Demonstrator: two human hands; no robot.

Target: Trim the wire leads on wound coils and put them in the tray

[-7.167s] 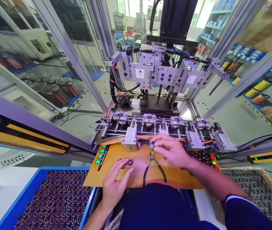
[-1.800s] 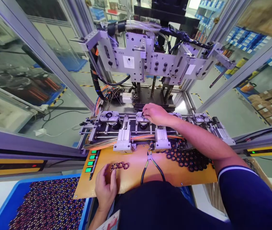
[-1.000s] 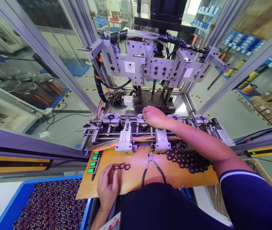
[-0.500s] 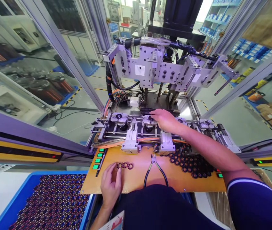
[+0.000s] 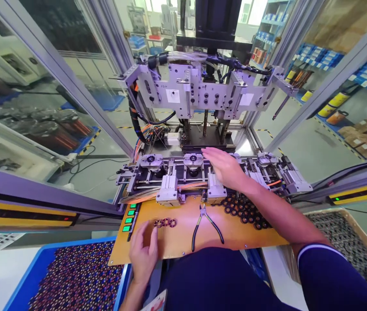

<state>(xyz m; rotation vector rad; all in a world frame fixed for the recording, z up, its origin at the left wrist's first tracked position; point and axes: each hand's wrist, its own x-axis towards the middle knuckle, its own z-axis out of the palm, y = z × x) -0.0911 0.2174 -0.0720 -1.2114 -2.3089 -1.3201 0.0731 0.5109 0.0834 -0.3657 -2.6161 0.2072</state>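
Observation:
My right hand (image 5: 224, 166) hovers over the machine's fixture rail, fingers stretched out flat, just right of the second round fixture (image 5: 193, 160). Nothing shows in it. My left hand (image 5: 143, 255) rests on the orange work board (image 5: 183, 237), fingers loosely apart, right beside a short row of three small wound ring cores (image 5: 165, 223). Black-handled cutting pliers (image 5: 204, 222) lie on the board between my hands. A heap of dark ring cores (image 5: 245, 210) lies on the board under my right forearm.
A blue bin (image 5: 70, 276) full of small wound cores stands at lower left. A brown box (image 5: 342, 237) of dark cores sits at lower right. Green lit buttons (image 5: 129, 218) line the board's left edge. The machine head (image 5: 203, 90) hangs above the rail, inside glass guard panels.
My right hand has pulled back from the second fixture and opened flat, shifting right. My left hand has stayed by the three ring cores, fingers loosening.

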